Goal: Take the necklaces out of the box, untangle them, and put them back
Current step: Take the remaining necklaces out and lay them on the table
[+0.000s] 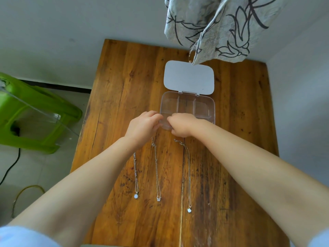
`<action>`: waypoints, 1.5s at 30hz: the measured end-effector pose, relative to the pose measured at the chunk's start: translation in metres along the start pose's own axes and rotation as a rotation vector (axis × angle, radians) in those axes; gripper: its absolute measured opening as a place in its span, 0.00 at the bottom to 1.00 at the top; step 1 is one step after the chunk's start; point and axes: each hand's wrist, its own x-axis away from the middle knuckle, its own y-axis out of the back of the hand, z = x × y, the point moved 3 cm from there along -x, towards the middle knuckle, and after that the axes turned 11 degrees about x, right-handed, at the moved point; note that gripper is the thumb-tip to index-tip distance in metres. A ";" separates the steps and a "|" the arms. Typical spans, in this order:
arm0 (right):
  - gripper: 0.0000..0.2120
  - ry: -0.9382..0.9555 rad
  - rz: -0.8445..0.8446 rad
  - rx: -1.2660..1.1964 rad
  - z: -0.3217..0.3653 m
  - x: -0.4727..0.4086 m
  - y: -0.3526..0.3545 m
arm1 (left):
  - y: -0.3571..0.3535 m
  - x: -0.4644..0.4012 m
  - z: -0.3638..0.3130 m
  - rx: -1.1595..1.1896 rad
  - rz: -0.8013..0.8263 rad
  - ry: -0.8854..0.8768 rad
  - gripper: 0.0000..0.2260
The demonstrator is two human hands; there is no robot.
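A clear plastic box [204,107] with several compartments stands on the wooden table [231,157], its white lid [188,77] folded back open. Three thin necklaces lie straight and apart in front of it: the left necklace [136,182] with a round pendant, the middle necklace [157,175] with a butterfly pendant, and the right necklace [189,175] with a small pale pendant. My left hand [142,126] and my right hand [181,124] meet at the box's front left corner, fingers curled. Whatever is between the fingertips is hidden. My left forearm covers the top of the left necklace.
A patterned curtain [213,27] hangs over the table's far edge, just behind the lid. A green plastic stool [35,111] stands on the floor to the left, with cables [10,168] lying near it. White walls close in on the far and right sides.
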 end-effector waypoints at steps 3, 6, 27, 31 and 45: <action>0.08 0.016 -0.020 -0.046 -0.003 0.001 0.001 | 0.000 0.000 -0.001 -0.006 -0.004 -0.008 0.08; 0.10 0.023 -0.110 -0.138 -0.007 0.011 0.003 | 0.001 0.000 -0.002 -0.007 -0.012 -0.012 0.08; 0.06 -0.522 -0.597 -1.341 -0.058 0.206 -0.045 | 0.025 -0.012 -0.112 0.786 0.519 0.276 0.17; 0.08 -0.675 -0.486 -1.748 -0.032 0.233 -0.115 | 0.011 -0.025 -0.121 0.682 0.746 0.288 0.18; 0.02 -0.998 -0.089 -1.974 0.075 0.217 -0.214 | -0.114 -0.030 -0.158 -0.296 0.887 -0.254 0.11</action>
